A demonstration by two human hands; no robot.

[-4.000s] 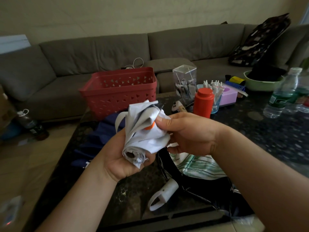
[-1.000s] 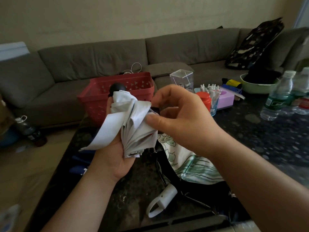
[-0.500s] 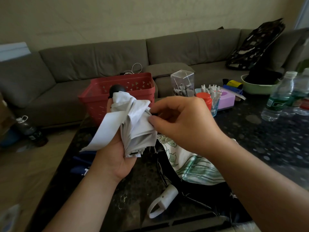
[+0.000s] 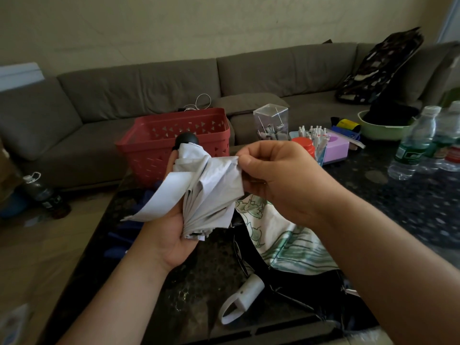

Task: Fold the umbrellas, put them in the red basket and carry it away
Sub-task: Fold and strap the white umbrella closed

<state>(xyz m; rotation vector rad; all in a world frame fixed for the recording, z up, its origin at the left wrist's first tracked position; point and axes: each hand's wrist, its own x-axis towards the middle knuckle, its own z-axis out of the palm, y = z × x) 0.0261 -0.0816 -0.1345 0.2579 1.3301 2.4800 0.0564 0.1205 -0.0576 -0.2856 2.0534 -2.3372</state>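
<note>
I have the collapsed pale grey fabric umbrella (image 4: 209,192) at the centre of the frame, held upright in my left hand (image 4: 171,235). Its long axis runs nearly vertical, tilted a little toward the top of the frame, with the round black cap (image 4: 186,140) uppermost and the pleated hem pointing down at my palm. My left fingers are wrapped behind the lower part of the bundle, so that hand clamps the shaft and cloth together.

My right hand (image 4: 278,180) comes in from the right side of the frame and pinches a loose flap of the canopy between thumb and forefinger, just right of the shaft. The flat grey closure strap (image 4: 161,197) hangs free on the opposite side, trailing toward the lower left, so it lies across the bundle from my pinching hand and nearer my left.

I judge the next move to be wrapping the flap round the vertical shaft toward that strap.

The red perforated plastic basket (image 4: 154,135) stands directly behind the umbrella, above it in the frame, on the dark speckled stone table (image 4: 410,202). A second, floral-print umbrella with a white handle (image 4: 281,242) lies unfolded on the table at lower right, under my right forearm.
</note>
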